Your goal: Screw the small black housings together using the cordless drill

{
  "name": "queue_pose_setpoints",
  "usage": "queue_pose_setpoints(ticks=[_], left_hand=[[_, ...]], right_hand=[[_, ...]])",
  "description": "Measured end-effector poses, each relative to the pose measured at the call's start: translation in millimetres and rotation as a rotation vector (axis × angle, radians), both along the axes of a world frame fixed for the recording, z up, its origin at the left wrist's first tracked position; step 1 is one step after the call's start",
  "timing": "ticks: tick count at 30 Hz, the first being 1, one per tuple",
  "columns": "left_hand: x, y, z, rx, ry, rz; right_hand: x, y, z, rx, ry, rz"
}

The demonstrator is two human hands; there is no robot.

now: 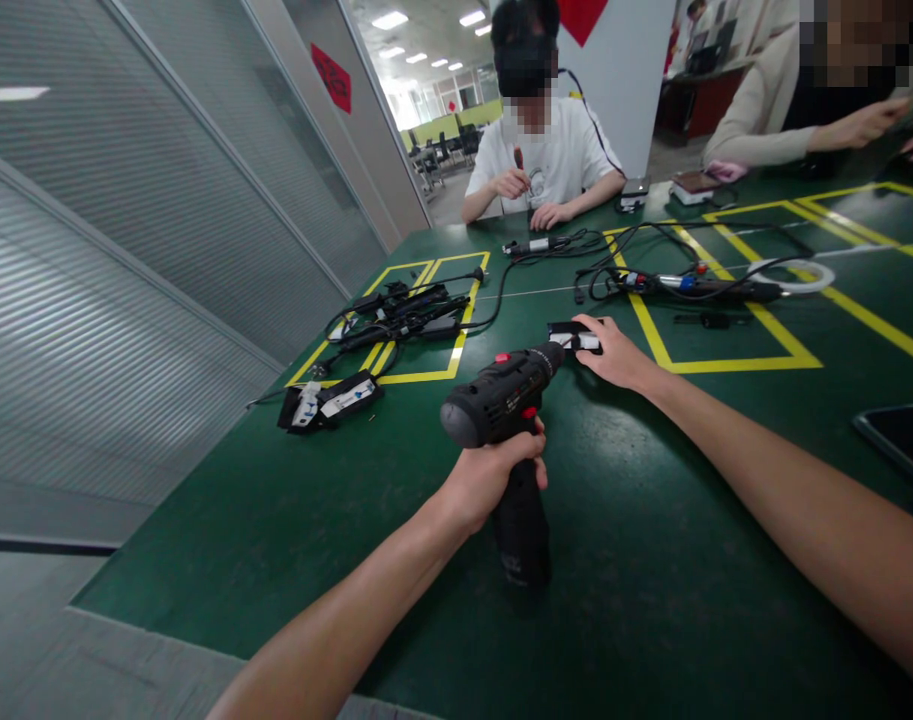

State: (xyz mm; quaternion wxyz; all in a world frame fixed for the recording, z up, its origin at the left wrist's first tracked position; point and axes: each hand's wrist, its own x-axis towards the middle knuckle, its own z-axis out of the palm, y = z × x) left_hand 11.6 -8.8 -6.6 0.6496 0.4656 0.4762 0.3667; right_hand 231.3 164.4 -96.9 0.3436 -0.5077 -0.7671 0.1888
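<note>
My left hand (493, 472) is wrapped round the grip of a black cordless drill (501, 395) with red switches. The drill's chuck points away from me, and its bit reaches the small black-and-white block (574, 338); whether it touches cannot be told. My right hand (610, 352) has its fingers closed on the right end of that block, which lies on the green table (636, 480). To the left are two similar black pieces with white parts (328, 400), side by side on the table.
Black adapters and cables (411, 318) lie heaped in a yellow-taped area at the left. Further right are an electric screwdriver (688, 285), a white ring (793, 272) and a dark tablet-like object (902, 440). Across the table a person (538, 160) holds a screwdriver; another person sits at far right.
</note>
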Motion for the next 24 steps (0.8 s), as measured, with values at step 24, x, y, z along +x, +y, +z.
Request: queue_pose_setpoints(ticks=[24], left_hand=[[0.0, -0.5, 0.3, -0.017, -0.005, 0.006]], right_hand=[[-0.8, -0.1, -0.3, 0.007, -0.003, -0.012]])
